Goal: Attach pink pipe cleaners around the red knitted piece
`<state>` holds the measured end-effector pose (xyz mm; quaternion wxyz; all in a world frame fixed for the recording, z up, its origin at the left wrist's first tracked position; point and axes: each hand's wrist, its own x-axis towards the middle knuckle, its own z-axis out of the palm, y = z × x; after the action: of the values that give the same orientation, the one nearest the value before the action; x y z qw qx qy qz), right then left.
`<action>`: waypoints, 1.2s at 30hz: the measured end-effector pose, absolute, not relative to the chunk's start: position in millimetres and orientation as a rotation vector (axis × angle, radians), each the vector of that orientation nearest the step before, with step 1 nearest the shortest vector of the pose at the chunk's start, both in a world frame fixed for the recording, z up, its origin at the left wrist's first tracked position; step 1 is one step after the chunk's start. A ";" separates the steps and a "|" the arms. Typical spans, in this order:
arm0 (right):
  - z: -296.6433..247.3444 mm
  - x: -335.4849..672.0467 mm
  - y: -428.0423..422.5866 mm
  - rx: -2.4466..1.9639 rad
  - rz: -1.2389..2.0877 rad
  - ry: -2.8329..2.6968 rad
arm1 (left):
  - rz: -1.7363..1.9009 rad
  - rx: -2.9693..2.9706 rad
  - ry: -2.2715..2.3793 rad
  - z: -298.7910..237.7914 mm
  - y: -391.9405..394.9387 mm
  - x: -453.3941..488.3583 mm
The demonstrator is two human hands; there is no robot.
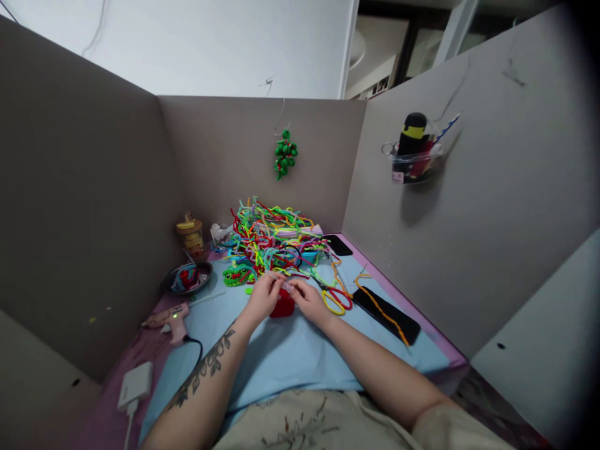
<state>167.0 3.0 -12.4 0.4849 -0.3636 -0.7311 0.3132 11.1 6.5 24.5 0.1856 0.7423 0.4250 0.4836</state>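
Observation:
In the middle of the table, my left hand (263,299) and my right hand (308,302) are close together, fingers closed in a pinch. Between the fingertips shows a small pale pink strip (287,287); its kind is too small to tell. Just below it is a red piece (282,305), partly hidden by my hands; whether they grip it I cannot tell. Scissors (338,300) with red and yellow handles lie right of my right hand. Beyond my hands rises a tangled heap of coloured pipe cleaners (276,240).
Left of my hands lie a pink glue gun (175,320), a dark bowl (187,278) and a white power box (135,384). To the right is a black phone-like slab (387,315) with an orange pipe cleaner (391,322) across it. Grey panels (225,137) enclose the table.

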 end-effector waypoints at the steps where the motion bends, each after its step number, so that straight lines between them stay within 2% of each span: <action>1: -12.4 166.9 3.4 -0.877 0.793 -1.802 | 1.365 2.099 1.179 24.0 6.6 10.6; 6: -16.4 166.9 7.8 -0.874 0.931 -1.808 | 1.320 2.012 1.150 22.7 7.5 9.2; 13: -17.0 170.2 11.9 -0.880 0.823 -1.624 | 1.220 1.891 1.208 20.8 11.2 6.5; 17: -15.8 169.2 9.8 -0.991 0.649 -1.576 | 1.200 1.816 1.171 17.8 10.1 9.4; 23: -12.5 169.7 1.1 -1.172 0.168 -1.728 | 1.203 1.663 1.088 12.8 9.0 18.4; 28: -10.9 170.6 -3.4 -1.207 0.026 -1.837 | 1.172 1.573 1.214 13.7 7.4 19.2; 32: -13.1 169.1 -4.6 -1.148 0.079 -1.898 | 1.175 1.693 1.352 19.8 4.4 16.8; 36: -18.7 167.5 1.2 -1.035 0.412 -1.826 | 1.156 1.833 1.402 26.7 4.0 12.4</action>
<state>167.5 1.2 -18.7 0.4804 -0.4244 -0.7487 0.1687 12.4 4.0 26.7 0.2765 0.6825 0.5220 0.4304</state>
